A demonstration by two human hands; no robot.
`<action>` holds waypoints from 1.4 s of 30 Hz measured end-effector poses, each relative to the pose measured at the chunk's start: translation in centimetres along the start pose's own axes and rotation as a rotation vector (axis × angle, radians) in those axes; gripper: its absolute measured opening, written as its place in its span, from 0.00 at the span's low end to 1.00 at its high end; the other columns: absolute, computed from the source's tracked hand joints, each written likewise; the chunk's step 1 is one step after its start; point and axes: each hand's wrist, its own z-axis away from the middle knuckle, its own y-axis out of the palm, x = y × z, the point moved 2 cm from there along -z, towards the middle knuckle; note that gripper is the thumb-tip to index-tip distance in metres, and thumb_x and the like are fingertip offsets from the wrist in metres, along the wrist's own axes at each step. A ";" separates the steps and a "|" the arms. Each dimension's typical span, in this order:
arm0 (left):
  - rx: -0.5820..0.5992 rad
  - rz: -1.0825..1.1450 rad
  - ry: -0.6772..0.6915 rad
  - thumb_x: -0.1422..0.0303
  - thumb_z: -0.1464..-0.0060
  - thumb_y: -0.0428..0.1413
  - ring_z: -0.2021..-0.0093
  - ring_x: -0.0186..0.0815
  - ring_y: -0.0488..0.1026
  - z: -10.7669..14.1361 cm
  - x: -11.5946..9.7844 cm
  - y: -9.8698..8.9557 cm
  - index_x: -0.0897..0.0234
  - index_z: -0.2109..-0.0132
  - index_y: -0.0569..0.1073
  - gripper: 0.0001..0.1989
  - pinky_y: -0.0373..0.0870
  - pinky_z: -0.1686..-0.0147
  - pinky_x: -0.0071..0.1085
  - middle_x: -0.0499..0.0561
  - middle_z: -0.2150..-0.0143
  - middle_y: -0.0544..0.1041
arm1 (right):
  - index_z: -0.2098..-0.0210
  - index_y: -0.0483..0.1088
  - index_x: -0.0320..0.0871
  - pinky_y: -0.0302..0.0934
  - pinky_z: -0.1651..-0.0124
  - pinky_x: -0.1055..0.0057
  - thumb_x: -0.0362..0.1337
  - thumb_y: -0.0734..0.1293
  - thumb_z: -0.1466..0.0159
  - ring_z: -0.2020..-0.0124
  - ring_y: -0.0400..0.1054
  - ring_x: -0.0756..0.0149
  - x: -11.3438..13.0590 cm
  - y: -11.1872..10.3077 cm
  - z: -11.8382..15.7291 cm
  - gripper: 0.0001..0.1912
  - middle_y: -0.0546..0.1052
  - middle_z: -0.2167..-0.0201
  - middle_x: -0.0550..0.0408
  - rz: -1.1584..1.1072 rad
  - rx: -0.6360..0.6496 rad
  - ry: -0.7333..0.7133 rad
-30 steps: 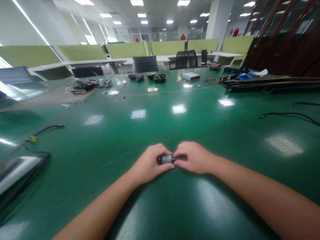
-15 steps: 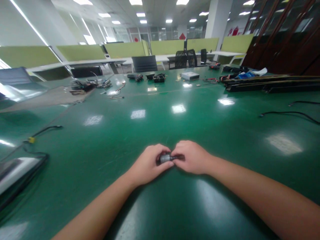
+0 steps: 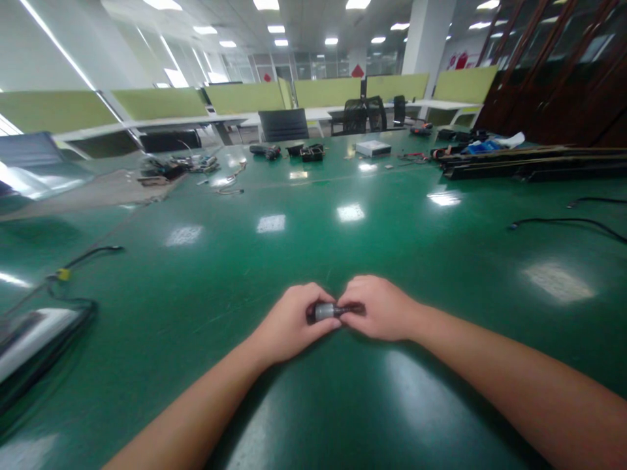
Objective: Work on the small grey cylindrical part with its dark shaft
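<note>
Toward the near edge of the green table (image 3: pixel 220 261), a small dark cylinder with a grey band (image 3: pixel 324 312) lies crosswise between two bare hands. The left hand (image 3: pixel 296 324) is closed round its left end, thumb on the near side and fingers on the far side, while the right hand (image 3: pixel 375 308) pinches the narrower right end between thumb and fingers. Gripping it from opposite ends probably keeps it level and stops it rolling, and leaves the banded middle uncovered. Whether it rests on the table or is held just above cannot be told. A white box (image 3: pixel 373 149) sits near the far edge, and long dark strips (image 3: pixel 519 168) lie together toward the far right corner, perhaps bundled so their lengths stay aligned.
</note>
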 end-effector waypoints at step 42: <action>0.003 0.013 -0.014 0.57 0.45 0.64 0.61 0.38 0.72 0.9 0.4 -0.6 0.61 0.57 0.76 0.14 0.66 0.61 0.33 0.49 0.61 0.77 | 0.63 0.79 0.43 0.59 0.61 0.70 0.36 0.71 0.39 0.64 0.70 0.66 -0.6 -2.9 0.8 0.06 0.78 0.66 0.54 0.025 0.164 0.156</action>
